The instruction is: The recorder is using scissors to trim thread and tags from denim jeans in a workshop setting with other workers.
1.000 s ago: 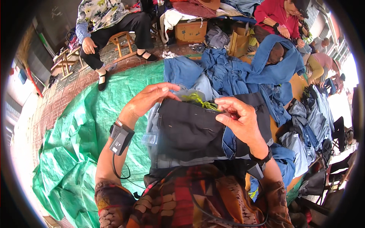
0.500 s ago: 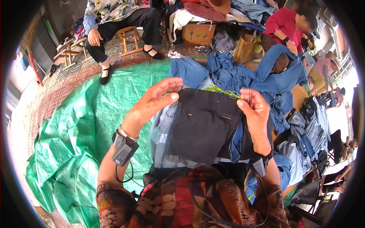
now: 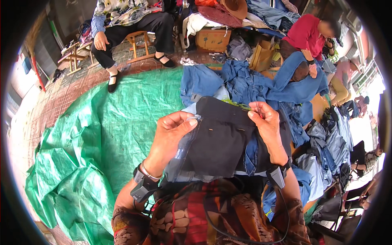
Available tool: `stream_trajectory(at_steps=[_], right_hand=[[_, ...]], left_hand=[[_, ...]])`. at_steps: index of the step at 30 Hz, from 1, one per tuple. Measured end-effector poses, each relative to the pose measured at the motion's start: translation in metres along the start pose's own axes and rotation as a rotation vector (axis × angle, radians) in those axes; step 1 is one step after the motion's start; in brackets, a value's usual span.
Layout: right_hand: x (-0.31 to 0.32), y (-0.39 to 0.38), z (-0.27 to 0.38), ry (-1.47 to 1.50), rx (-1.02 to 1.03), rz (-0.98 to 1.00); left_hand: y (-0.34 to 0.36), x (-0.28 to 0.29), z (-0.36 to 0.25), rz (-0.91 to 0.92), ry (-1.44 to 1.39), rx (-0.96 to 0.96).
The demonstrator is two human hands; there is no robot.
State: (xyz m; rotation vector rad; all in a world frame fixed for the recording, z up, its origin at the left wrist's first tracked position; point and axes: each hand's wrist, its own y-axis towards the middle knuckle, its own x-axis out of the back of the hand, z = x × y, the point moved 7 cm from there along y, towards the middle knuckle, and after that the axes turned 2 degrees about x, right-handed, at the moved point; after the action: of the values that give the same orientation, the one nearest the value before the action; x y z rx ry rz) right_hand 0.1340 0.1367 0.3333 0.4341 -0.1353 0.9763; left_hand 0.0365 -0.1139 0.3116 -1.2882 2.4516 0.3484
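Across my lap lies a folded garment of black cloth with blue denim along its left side and a denim strip on the right. Short light stitches mark the black cloth. My left hand is closed, pinching the garment's upper left edge between thumb and fingers. At the upper right edge my right hand is closed, thumb and fingertips on the cloth. A thin dark sliver with a touch of red shows among its fingers, too small to name. Yellow-green threads stick out behind the top edge.
A green tarp spreads on the left. Blue denim pieces are heaped ahead and to the right. Behind them stands a cardboard box. One person sits on a wooden stool; another, in a red top, bends over at right.
My left hand has come down and inward from beside the garment's corner and now pinches its edge. My right hand has shifted slightly left and down. The person in red has moved an arm.
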Motion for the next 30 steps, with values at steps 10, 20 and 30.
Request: stream_trajectory(at_steps=[10, 20, 30], right_hand=[[-0.041, -0.03, 0.133, -0.202, 0.454, 0.19], [-0.081, -0.05, 0.156, -0.614, 0.851, 0.119], [-0.08, -0.053, 0.157, -0.669, 0.855, 0.065]], left_hand=[[-0.016, -0.011, -0.02, -0.039, -0.142, -0.016], [-0.02, -0.015, -0.017, -0.057, -0.207, -0.064], [-0.022, -0.023, -0.015, -0.077, -0.259, -0.063]])
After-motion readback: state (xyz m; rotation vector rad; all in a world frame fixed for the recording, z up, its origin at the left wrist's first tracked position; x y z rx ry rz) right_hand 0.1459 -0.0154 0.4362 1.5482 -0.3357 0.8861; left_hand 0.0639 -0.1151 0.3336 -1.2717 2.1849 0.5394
